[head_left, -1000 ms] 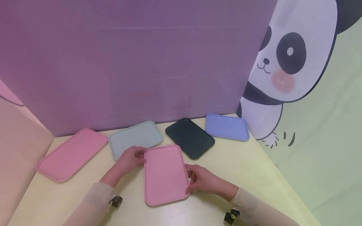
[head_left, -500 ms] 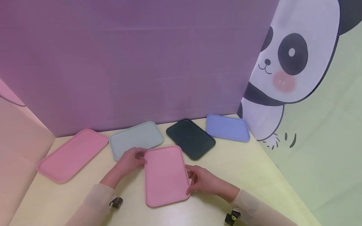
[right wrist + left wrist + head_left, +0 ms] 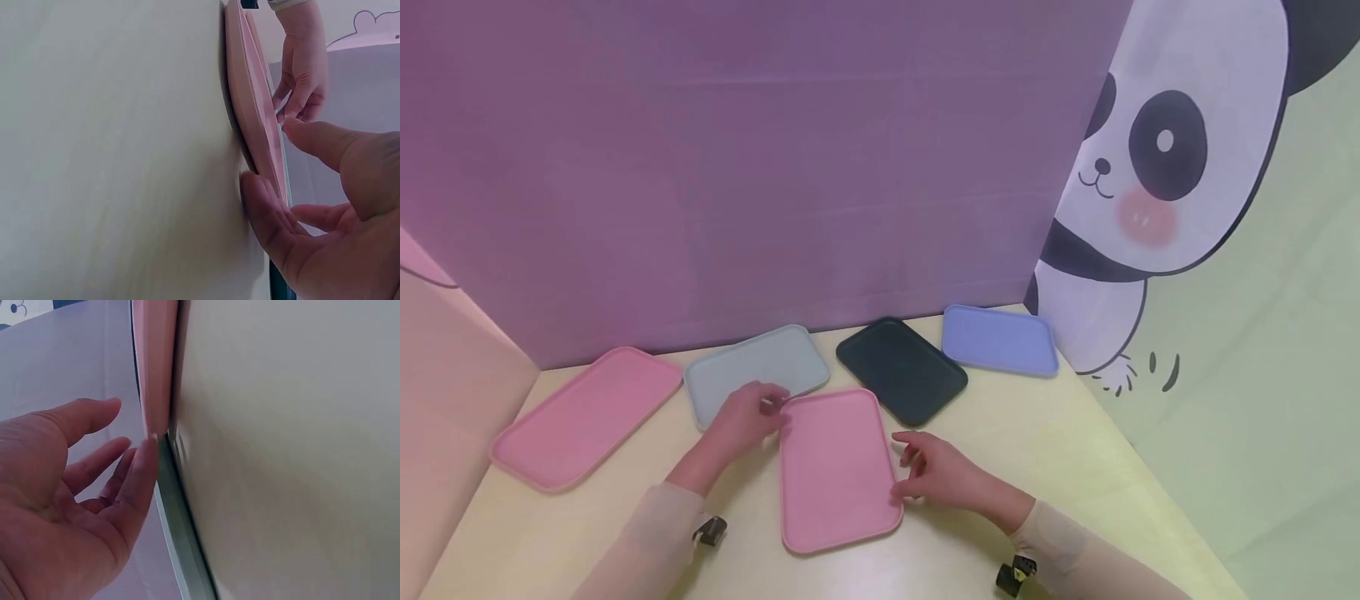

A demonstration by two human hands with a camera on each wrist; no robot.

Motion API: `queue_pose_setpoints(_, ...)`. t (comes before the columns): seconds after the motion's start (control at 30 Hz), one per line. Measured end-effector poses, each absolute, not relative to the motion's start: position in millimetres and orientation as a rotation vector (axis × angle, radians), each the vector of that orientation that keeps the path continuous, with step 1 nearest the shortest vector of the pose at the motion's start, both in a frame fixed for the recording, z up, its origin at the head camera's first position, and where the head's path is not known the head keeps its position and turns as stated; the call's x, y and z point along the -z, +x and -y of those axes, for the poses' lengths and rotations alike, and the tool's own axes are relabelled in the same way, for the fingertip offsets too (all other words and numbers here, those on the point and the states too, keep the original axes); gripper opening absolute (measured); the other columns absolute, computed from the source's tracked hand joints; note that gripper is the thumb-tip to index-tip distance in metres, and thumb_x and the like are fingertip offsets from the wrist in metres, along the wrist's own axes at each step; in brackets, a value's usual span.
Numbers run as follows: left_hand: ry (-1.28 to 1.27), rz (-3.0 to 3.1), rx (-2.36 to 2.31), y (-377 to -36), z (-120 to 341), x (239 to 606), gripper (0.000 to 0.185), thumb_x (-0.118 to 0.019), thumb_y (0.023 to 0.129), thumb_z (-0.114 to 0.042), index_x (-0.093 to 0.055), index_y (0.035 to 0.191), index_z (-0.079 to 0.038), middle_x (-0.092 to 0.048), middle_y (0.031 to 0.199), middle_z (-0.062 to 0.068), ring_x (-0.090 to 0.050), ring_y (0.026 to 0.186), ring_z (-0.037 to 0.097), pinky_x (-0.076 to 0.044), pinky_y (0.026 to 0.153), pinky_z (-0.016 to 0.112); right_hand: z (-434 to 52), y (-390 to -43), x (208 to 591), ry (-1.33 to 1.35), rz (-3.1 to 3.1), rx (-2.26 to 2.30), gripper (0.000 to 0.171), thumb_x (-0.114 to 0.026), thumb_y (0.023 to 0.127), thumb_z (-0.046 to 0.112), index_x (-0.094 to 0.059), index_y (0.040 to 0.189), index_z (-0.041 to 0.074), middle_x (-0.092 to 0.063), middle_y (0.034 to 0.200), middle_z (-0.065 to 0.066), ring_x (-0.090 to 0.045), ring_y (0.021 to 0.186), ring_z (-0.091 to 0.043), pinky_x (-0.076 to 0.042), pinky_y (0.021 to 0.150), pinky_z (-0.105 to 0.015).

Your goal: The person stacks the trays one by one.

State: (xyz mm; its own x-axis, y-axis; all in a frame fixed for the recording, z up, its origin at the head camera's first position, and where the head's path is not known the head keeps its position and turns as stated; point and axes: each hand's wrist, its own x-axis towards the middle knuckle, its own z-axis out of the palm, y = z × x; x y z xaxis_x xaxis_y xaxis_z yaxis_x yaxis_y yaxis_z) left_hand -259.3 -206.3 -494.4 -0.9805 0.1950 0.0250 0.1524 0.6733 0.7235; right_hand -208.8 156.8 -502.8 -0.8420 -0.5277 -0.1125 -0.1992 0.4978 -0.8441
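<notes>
Beside the pink tray [image 3: 841, 479], a grey tray [image 3: 760, 363] partly behind the left hand [image 3: 747, 419].

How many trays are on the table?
5: at back, left to right, the rear pink tray, grey tray, dark tray, blue tray; nearer, centrally, the front pink tray.

A purple wall [image 3: 790, 183] rises at twelve o'clock, crossed by faint horizontal creases. From one to four o'clock runs a pale green wall [image 3: 1262, 375], printed with a large black-and-white panda [image 3: 1225, 158] with a pink cheek. At nine o'clock stands a peach wall [image 3: 445, 392] bearing a dark-outlined pink patch [image 3: 421, 264]. The pale yellowish surface [image 3: 1075, 458] meets all three walls, a soft sheen lying towards six o'clock.
</notes>
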Motion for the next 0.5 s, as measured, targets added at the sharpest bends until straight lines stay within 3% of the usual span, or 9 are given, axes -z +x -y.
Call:
queue_pose_setpoints(0.27,0.331,-2.847,-1.231,-286.4,196.5,487.3,0.04,-0.079,0.101,-0.014,-0.072,0.138,0.001,-0.07,0.133,0.021,-0.072,0.118,0.037,-0.061,0.099,0.052,-176.3,-234.7,504.0,-0.586,-2.585,1.298,0.068,-0.092,0.093,0.015,-0.059,0.148,-0.008,-0.066,0.108,-0.011,-0.065,0.086,-0.016,-0.058,0.072,-0.028)
queue_pose_setpoints(0.5,0.437,-2.813,-1.297,-322.1,181.8,484.3,0.041,-0.078,0.104,-0.017,-0.071,0.141,0.0,-0.071,0.135,0.018,-0.07,0.123,0.036,-0.057,0.106,0.054,-200.6,-262.8,496.3,-0.466,-2.739,1.325,0.068,-0.09,0.094,0.017,-0.058,0.149,-0.008,-0.067,0.115,-0.017,-0.069,0.096,-0.023,-0.06,0.08,-0.034)
